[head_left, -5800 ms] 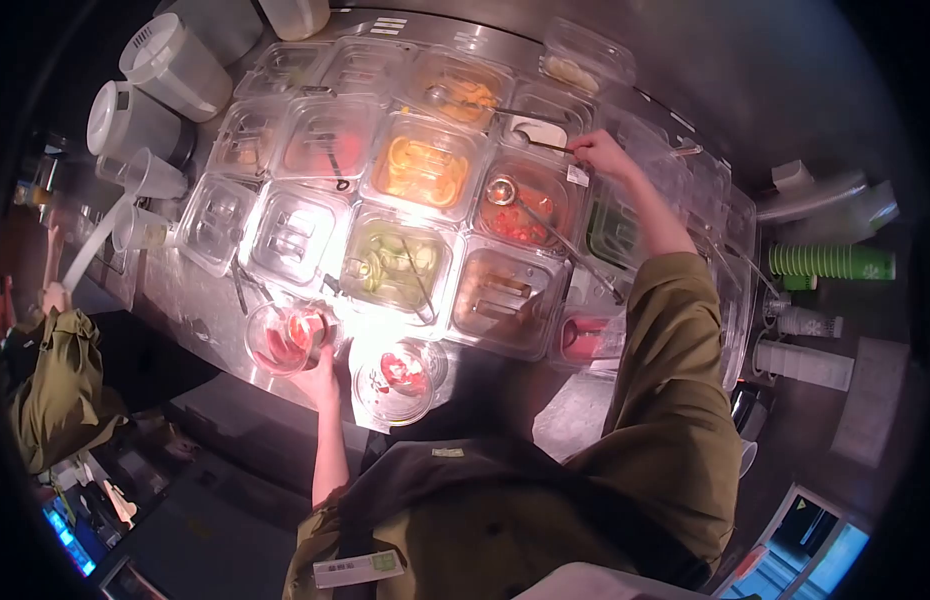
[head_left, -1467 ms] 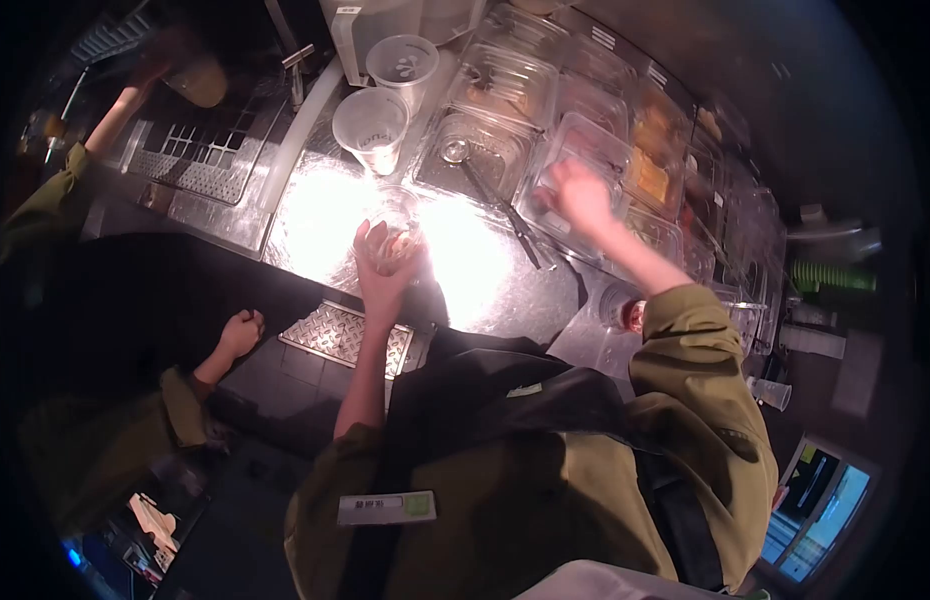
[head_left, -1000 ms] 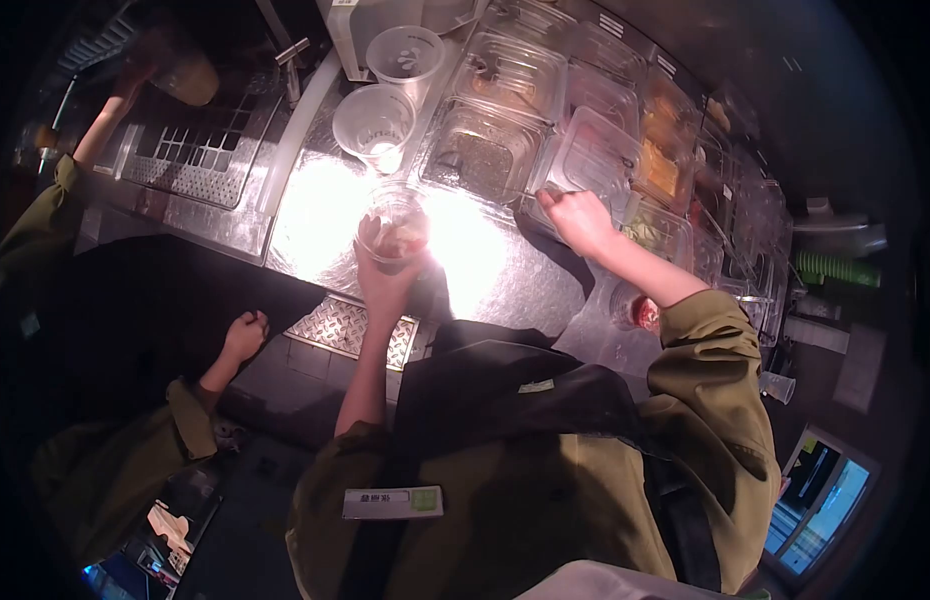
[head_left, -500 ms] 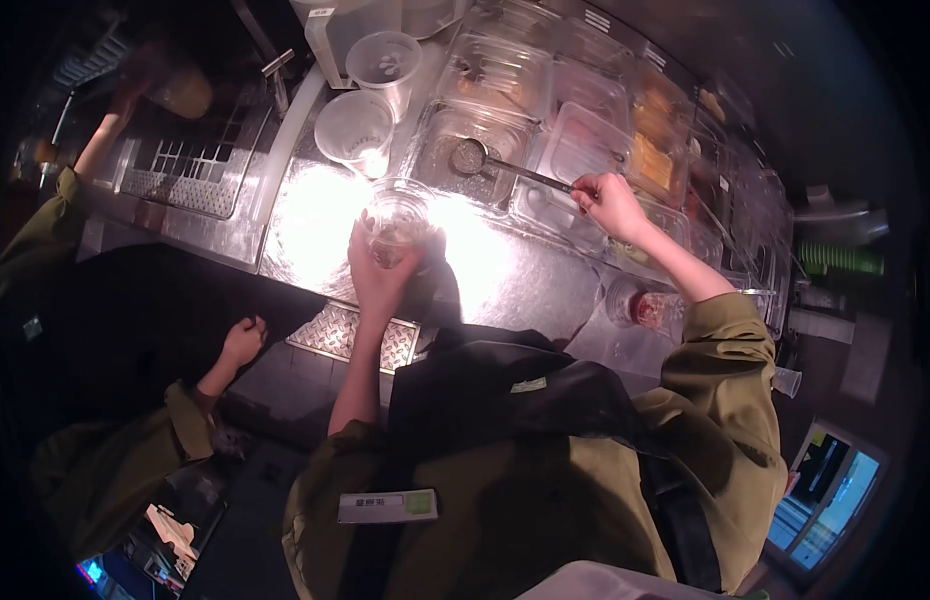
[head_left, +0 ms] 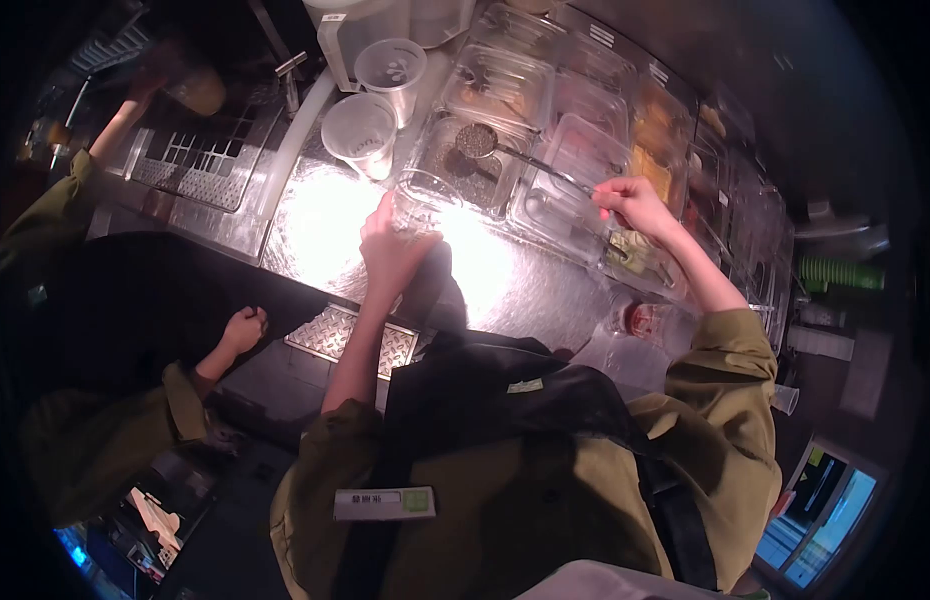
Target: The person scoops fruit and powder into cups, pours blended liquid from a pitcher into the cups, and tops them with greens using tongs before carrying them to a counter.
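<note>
My left hand [head_left: 390,250] is wrapped round a clear cup [head_left: 426,190], tilted above the brightly lit steel counter. My right hand [head_left: 637,205] grips the end of a long-handled ladle [head_left: 540,163]. The ladle's round bowl holds a dark, speckled, seed-like mass [head_left: 475,141]. It hangs over an open clear tub [head_left: 440,188] with similar dark contents, and its shadow falls there. I cannot make out what, if anything, is inside the cup.
Two printed plastic cups [head_left: 359,132] stand left of the tubs, near a large clear pitcher [head_left: 350,45]. Rows of food tubs [head_left: 653,175] fill the back right. A cup with red contents [head_left: 645,321] stands at right. A co-worker's hand [head_left: 245,330] is at left, beside a drain grate [head_left: 185,190].
The ladle's bowl has risen from the tub and now carries the dark mass. My right hand has moved slightly right. My left hand has tilted the cup and shifted slightly right.
</note>
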Available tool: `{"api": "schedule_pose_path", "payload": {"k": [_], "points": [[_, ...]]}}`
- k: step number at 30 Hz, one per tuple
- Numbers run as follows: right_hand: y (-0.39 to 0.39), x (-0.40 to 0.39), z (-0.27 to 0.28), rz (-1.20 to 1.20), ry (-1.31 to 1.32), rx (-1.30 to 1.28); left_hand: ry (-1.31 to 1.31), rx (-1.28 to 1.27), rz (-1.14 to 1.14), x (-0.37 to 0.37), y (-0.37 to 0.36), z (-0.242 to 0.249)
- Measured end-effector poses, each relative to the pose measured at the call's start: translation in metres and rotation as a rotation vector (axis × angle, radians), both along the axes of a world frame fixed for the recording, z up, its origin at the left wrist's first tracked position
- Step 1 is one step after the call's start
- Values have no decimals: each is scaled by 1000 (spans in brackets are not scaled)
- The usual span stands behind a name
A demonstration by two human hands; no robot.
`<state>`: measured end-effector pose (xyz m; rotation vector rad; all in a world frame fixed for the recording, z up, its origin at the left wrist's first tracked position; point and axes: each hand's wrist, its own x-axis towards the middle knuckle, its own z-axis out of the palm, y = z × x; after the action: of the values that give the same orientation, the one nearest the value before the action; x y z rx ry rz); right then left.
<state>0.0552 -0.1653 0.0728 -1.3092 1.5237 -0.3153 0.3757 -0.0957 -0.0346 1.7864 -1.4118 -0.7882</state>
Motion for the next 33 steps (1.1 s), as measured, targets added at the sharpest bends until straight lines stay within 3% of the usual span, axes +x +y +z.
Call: {"api": "schedule_pose_path", "payload": {"k": [2, 5, 8, 12, 15, 16, 18, 21, 22, 25, 28, 29, 31, 32, 33], "points": [[6, -1, 22, 63, 21, -109, -54, -56, -1, -6, -7, -2], [28, 4, 36, 309, 151, -542, -14, -190, 26, -19, -19, -11], [53, 16, 52, 825, 757, -1133, 162, -254, 50, -30, -24, -15], [67, 16, 48, 753, 737, -1415, 561, -172, 46, -39, -19, -3], [65, 10, 41, 636, 489, -1183, 758, -154, 68, -43, -12, 9], [64, 10, 38, 475, 304, -920, 806, -153, 81, -44, -10, 10], [62, 9, 34, 152, -49, -384, 676, -208, 55, -43, -7, 9], [48, -2, 32, 63, -230, 60, 417, -290, 30, -40, -7, 0], [48, -1, 36, 10, -236, 159, 319, -319, 28, -39, -8, -4], [41, -4, 38, -50, -406, 346, 404, -272, 68, -35, -8, -11], [29, -11, 38, -69, -455, 292, 511, -270, 241, -24, 4, -31], [23, -15, 32, -68, -328, 217, 498, -279, 304, -20, 7, -36], [5, -19, 23, 61, -127, 66, 389, -302, 391, -13, 16, -36], [-7, -24, 14, 197, 20, -31, 527, -198, 395, -14, 19, -23], [-12, -16, 19, 295, 7, -147, 425, -231, 446, -20, 21, -17]]}}
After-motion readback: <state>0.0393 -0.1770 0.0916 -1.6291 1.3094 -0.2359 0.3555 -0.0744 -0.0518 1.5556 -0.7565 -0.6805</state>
